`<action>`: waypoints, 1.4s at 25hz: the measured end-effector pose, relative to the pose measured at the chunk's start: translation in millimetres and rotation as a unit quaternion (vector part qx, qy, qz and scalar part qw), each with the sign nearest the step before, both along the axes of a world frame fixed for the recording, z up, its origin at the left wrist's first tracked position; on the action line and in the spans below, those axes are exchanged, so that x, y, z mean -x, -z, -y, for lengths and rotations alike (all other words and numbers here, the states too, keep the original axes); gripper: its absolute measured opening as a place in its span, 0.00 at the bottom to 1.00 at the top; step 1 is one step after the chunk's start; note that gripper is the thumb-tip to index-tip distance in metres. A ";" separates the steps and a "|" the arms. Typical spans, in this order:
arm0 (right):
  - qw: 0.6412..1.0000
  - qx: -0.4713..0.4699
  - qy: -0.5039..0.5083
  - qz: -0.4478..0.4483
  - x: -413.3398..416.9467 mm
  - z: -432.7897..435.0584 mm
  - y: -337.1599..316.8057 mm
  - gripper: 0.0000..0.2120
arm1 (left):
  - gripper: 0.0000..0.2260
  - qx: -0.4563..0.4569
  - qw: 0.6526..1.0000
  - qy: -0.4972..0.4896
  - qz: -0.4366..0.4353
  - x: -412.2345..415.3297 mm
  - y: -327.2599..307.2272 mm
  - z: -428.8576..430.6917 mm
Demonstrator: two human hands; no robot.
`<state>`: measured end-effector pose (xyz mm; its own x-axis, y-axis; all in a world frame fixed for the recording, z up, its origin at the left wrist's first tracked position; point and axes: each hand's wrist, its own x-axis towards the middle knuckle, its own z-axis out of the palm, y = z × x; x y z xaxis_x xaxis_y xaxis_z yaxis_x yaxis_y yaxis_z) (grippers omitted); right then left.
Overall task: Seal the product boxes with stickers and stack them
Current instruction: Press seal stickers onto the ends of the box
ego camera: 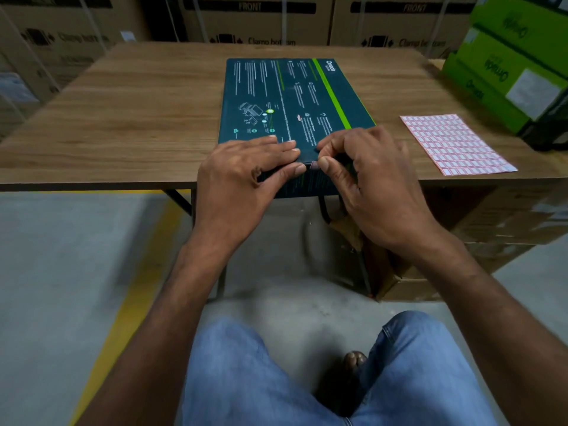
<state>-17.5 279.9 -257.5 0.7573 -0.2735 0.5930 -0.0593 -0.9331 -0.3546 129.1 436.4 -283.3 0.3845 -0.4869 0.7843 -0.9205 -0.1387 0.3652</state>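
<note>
Head cam looking down, so here's how it sat. I was mid-seal on the dark box (292,99), which lay flat on the wooden table (123,118) with its near end poking out over the table's front edge, right at my hands.

My left hand (242,176) was laid flat on that near end, fingers straight on top and thumb along the front face, basically just pinning the box down. My right hand (368,179) was curled in tight, thumb and forefinger pinching a small pinkish sticker (315,165) right at the box's top front edge, just beside my left thumb tip. The sticker was mostly hidden under my thumb, so I couldn't tell how much of it was already stuck down.

So my read was that the sticker was going on, not finished. The next bit called for folding it over the edge and rubbing it flat on both faces so it bridged the flap, with the left hand holding the box steady.

The sticker sheet (455,144) lay to the right on the table, near but apart from the box. Further right sat a pile of green boxes (507,63), probably where this one should end up. Big brown cartons (261,20) stood behind the table.
</note>
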 end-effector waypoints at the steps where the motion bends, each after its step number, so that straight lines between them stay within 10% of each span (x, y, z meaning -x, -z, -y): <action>1: 1.000 0.005 0.003 0.000 -0.3 -0.4 0.1 0.06 | 0.11 0.002 1.000 0.003 -0.001 0.1 0.0 0.3; 35: 0.998 0.025 0.056 -0.010 -8.6 -5.2 -2.7 0.11 | 0.12 -0.025 0.995 -0.007 0.092 2.0 -2.1 -4.1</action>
<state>-8.9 285.1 -254.8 0.7350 -0.3282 0.5933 -0.1712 -0.9365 -0.3060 127.0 440.5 -281.2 0.2444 -0.5228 0.8167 -0.9688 -0.1665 0.1833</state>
